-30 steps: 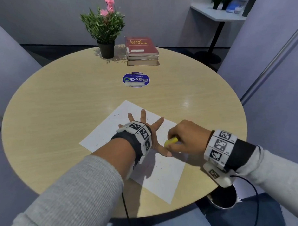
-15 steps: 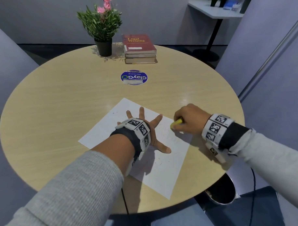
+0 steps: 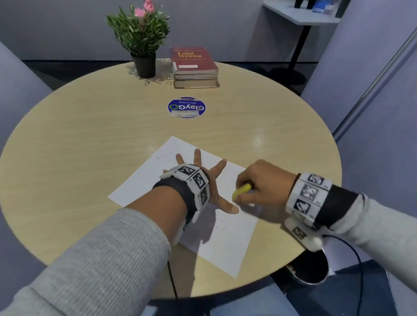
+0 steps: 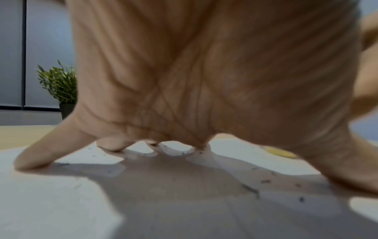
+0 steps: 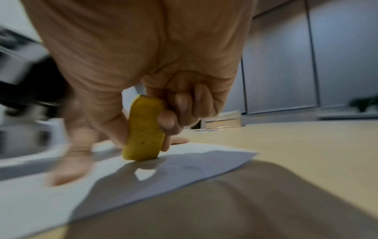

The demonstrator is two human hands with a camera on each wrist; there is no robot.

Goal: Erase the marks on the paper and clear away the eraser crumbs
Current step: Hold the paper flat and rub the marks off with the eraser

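Head view: the left hand (image 3: 204, 181) lay flat on the white paper (image 3: 142, 183), fingers spread and straight, pinning the sheet to the round table (image 3: 72, 143). Dark eraser crumbs (image 4: 250, 190) lay scattered on the paper around it. Just right of the thumb, the right hand (image 3: 262, 182) pinched a yellow eraser (image 5: 144, 129), its lower end apparently touching the paper, though that wrist view was blurred.
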